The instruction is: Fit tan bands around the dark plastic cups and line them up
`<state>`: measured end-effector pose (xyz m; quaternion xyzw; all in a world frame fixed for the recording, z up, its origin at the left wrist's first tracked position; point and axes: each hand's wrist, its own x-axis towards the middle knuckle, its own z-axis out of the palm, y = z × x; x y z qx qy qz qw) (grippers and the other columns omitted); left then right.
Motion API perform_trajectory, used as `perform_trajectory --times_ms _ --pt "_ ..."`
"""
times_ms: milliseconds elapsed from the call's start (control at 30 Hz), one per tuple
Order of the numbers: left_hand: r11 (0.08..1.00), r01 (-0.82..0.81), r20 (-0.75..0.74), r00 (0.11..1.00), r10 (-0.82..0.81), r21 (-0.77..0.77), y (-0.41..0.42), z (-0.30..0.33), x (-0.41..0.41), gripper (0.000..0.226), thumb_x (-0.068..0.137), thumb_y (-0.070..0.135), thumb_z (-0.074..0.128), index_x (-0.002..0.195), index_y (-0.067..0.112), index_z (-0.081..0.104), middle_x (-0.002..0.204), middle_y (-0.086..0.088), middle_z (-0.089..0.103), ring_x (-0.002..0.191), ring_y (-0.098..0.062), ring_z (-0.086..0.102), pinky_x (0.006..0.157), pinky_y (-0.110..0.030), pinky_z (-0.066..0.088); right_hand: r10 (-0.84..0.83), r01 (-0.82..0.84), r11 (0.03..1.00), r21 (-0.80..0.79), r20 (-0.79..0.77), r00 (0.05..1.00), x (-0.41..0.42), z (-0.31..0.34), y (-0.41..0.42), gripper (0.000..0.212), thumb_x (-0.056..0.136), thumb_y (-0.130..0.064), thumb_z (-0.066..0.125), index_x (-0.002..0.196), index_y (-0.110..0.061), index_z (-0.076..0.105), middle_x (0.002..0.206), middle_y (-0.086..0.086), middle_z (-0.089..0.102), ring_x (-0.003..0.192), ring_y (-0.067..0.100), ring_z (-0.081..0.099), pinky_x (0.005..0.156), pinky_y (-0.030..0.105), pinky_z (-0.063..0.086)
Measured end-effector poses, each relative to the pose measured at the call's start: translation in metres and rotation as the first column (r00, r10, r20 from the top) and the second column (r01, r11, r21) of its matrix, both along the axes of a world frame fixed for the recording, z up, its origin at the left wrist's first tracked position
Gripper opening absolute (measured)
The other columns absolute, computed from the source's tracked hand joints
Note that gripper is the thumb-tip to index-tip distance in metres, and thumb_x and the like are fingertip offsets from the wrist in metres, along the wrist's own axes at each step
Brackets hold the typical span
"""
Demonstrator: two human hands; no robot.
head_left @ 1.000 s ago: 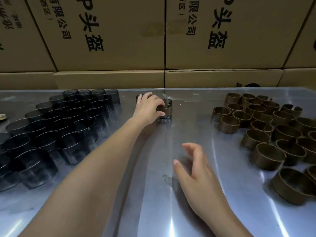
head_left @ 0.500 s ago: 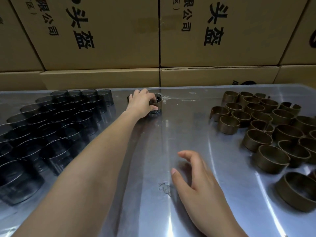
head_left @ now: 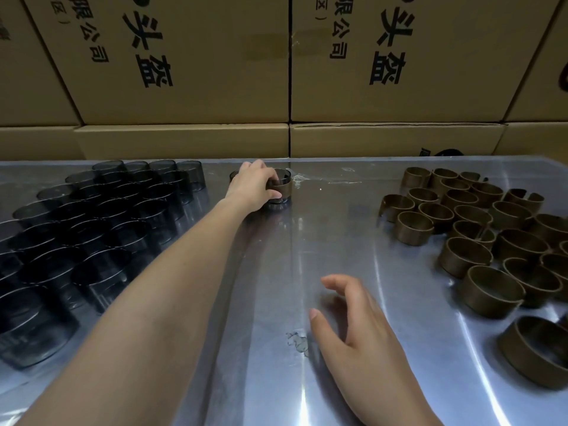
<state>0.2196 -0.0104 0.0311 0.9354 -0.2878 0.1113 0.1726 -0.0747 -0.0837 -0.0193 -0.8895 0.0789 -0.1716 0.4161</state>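
Shiny metal table (head_left: 338,229) backed by stacked cardboard boxes (head_left: 190,56); left hand (head_left: 255,187) curled round a banded cup (head_left: 281,187) at the far edge; right hand (head_left: 353,321) relaxed, empty, over the near centre; dark cups (head_left: 101,216) massed left, tan bands (head_left: 479,229) right.

Cups (head_left: 101,229) lie left on the table (head_left: 338,241), bands (head_left: 479,235) right, boxes (head_left: 196,56) behind.
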Motion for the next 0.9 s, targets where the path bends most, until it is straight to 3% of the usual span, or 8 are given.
perform_trajectory --times_ms 300,467,567,667,800,900 --pt "1.000 0.016 0.046 0.999 -0.017 0.006 0.003 0.000 -0.002 0.040 0.087 0.031 0.071 0.122 0.017 0.059 0.126 -0.007 0.053 0.123 -0.028 0.040 0.099 -0.042 0.040 0.001 -0.001 1.000 0.009 -0.005 1.000 0.000 0.000 0.000 0.026 0.084 -0.048 0.046 0.102 -0.057 0.030 0.112 -0.043 0.033 0.109 -0.028 0.028 0.080 -0.003 0.030" --pt "0.997 0.017 0.110 0.994 -0.026 0.081 0.024 0.005 -0.010 0.061 0.079 0.042 0.076 0.130 0.020 0.051 0.130 -0.006 0.051 0.125 -0.027 0.041 0.102 -0.042 0.037 0.006 -0.006 0.999 0.040 0.004 1.000 0.000 0.000 -0.001 0.030 0.086 -0.047 0.046 0.110 -0.053 0.031 0.116 -0.039 0.036 0.114 -0.016 0.036 0.083 0.008 0.031" --pt "0.991 -0.005 0.172 0.985 -0.019 0.137 0.044 0.005 -0.021 0.074 0.075 0.051 0.076 0.134 0.019 0.047 0.134 -0.006 0.050 0.126 -0.028 0.041 0.104 -0.042 0.035 0.001 -0.001 0.999 0.036 0.023 1.000 -0.001 -0.001 -0.001 0.031 0.091 -0.039 0.051 0.113 -0.049 0.032 0.117 -0.036 0.037 0.115 -0.013 0.036 0.081 0.001 0.030" --pt "0.988 -0.072 0.202 0.978 0.044 0.135 0.061 0.005 -0.038 0.078 0.076 0.055 0.073 0.138 0.018 0.045 0.136 -0.006 0.048 0.127 -0.029 0.040 0.105 -0.040 0.033 0.001 -0.002 0.999 0.034 0.039 0.999 -0.001 -0.001 -0.002 0.030 0.092 -0.034 0.053 0.114 -0.045 0.034 0.114 -0.035 0.038 0.115 -0.009 0.037 0.081 0.008 0.030" --pt "0.971 -0.193 0.126 0.976 0.176 0.138 0.076 0.003 -0.076 0.077 0.082 0.055 0.068 0.142 0.016 0.040 0.139 -0.009 0.042 0.129 -0.030 0.038 0.105 -0.042 0.036 0.008 -0.010 0.998 0.059 0.037 0.999 0.001 0.000 -0.002 0.030 0.093 -0.031 0.054 0.117 -0.040 0.039 0.121 -0.022 0.045 0.118 -0.001 0.042 0.092 0.022 0.036" --pt "0.957 -0.242 0.091 0.969 0.229 0.158 0.083 -0.004 -0.119 0.070 0.087 0.053 0.062 0.142 0.017 0.038 0.138 -0.008 0.038 0.127 -0.030 0.037 0.103 -0.043 0.038 0.005 -0.008 0.998 0.065 0.046 0.999 0.002 0.000 -0.003 0.028 0.094 -0.029 0.055 0.118 -0.037 0.042 0.121 -0.018 0.048 0.117 0.004 0.046 0.091 0.022 0.035"
